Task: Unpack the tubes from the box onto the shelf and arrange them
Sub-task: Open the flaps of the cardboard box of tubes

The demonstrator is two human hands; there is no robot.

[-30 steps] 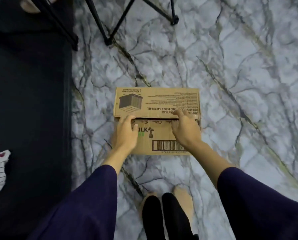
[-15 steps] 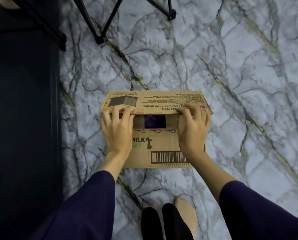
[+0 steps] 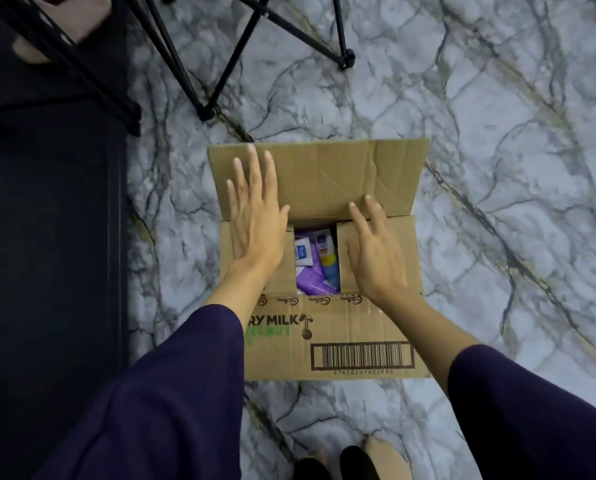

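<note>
A brown cardboard box lies on the marble floor in front of me. Its far flap is folded back and stands open. In the gap between the two side flaps I see purple, white and blue tubes packed inside. My left hand lies flat with straight fingers over the left side flap and the far flap. My right hand rests with spread fingers on the right side flap. Neither hand holds anything.
A black shelf unit stands at the left, with a dark metal frame above it. Black tripod legs stand on the floor beyond the box. My feet are just below the box.
The far flap has swung up and back, opening the box and showing the tubes. Both hands went from gripping the flap edge to lying flat on the flaps.
</note>
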